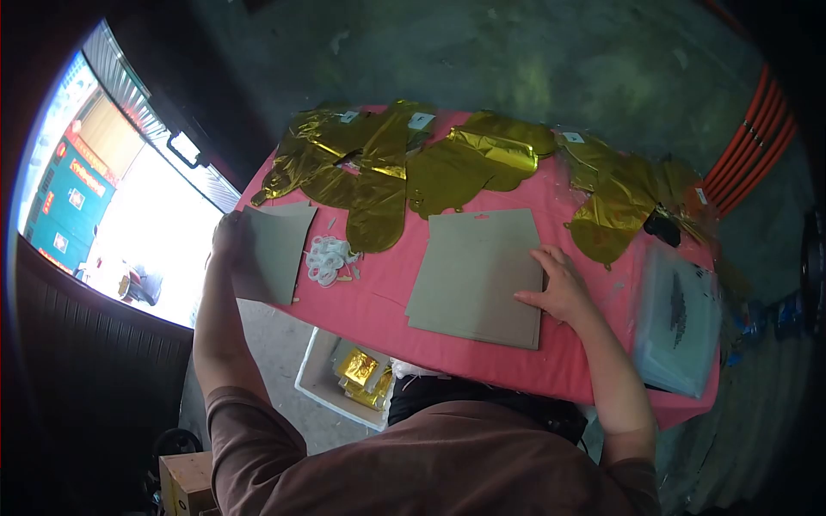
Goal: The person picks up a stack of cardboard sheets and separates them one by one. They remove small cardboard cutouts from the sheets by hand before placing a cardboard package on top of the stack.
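My left hand point(225, 239) grips the outer edge of a grey cardboard sheet point(274, 254) at the left end of the table; the sheet is slightly bowed, and its fingers are partly hidden. Another board edge shows behind that sheet. My right hand point(557, 288) rests on the right edge of a small stack of grey cardboard sheets point(473, 275), thumb and forefinger spread apart on it. The top sheet has a hang hole at its far edge. Between the two piles lies a heap of white rings or ribbon loops point(329, 261).
Flat gold foil balloons point(379, 163) with white labels line the far side of the pink-covered table point(379, 297). Clear plastic bags point(680, 322) lie at the right end. Below the near edge, a white foam box point(314, 378) holds gold packets point(360, 367). A cardboard carton point(185, 482) stands lower left.
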A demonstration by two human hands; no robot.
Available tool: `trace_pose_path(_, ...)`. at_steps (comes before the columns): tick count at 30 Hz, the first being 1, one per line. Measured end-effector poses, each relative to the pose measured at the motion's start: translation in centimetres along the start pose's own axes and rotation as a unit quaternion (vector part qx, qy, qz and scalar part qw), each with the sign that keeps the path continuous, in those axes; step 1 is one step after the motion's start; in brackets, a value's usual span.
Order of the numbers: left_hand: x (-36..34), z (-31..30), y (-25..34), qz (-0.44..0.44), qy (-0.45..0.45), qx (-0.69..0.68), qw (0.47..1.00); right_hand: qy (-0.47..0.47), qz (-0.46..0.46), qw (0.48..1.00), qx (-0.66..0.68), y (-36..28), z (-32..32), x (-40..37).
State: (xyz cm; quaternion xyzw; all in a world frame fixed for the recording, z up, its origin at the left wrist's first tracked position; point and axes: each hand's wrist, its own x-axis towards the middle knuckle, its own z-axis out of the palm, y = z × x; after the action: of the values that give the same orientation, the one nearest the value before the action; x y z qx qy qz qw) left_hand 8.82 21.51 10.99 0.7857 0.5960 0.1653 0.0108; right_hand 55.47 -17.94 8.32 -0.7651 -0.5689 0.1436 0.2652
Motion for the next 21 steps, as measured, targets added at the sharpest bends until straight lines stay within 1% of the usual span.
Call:
trace_pose_path(1, 0.2, 0.4, 0.4, 0.029, 0.011, 0.084, 0.996, 0.003, -0.007, 1.000, -0.007, 0.3, 0.2, 0.1)
trace_pose_path(2, 0.4, 0.6, 0.7, 0.032, 0.011, 0.083, 0.996, 0.006, -0.014, 1.000, -0.014, 0.5, 0.3, 0.1)
trace_pose_path(4, 0.2, 0.6, 2.3, 0.018, 0.004, 0.180, 0.984, 0.006, -0.010, 1.000, -0.015, 0.4, 0.2, 0.1)
trace_pose_path(5, 0.2, 1.1, 2.8, 0.022, 0.003, 0.177, 0.984, 0.004, -0.007, 1.000, -0.016, 0.3, 0.2, 0.0)
trace_pose_path(7, 0.0, 1.8, 4.6, -0.040, 0.104, 0.189, 0.976, 0.004, 0.000, 1.000, -0.015, 0.4, 0.3, 0.0)
trace_pose_path(8, 0.6, 2.0, 5.7, -0.043, 0.080, 0.158, 0.983, 0.002, 0.000, 1.000, -0.013, 0.4, 0.3, 0.0)
trace_pose_path(10, -1.1, 0.9, 10.8, -0.013, 0.092, 0.065, 0.994, 0.001, -0.003, 1.000, -0.010, 0.5, 0.2, 0.0)
trace_pose_path(11, -2.0, 0.6, 13.4, -0.012, 0.069, -0.024, 0.997, 0.000, -0.011, 1.000, -0.004, 0.5, 0.2, 0.1)
trace_pose_path(13, -5.3, 1.1, 18.2, 0.070, -0.054, -0.151, 0.985, 0.000, -0.008, 1.000, -0.014, 0.7, 0.5, 0.4)
trace_pose_path(15, -10.2, -0.7, 24.1, 0.085, -0.192, -0.208, 0.955, 0.001, -0.003, 1.000, -0.026, 0.8, 0.3, 0.5)
trace_pose_path(17, -12.7, 1.2, 26.6, 0.211, -0.214, -0.162, 0.940, -0.035, 0.016, 0.999, -0.006, 0.4, -0.1, 0.8)
trace_pose_path(19, -14.5, 3.3, 28.1, 0.233, -0.213, -0.160, 0.935, -0.028, 0.005, 1.000, -0.011, 0.4, -0.1, 0.8)
trace_pose_path(21, -14.4, 4.6, 28.9, 0.227, -0.222, -0.186, 0.930, -0.019, -0.003, 1.000, -0.016, 0.3, -0.3, 0.8)
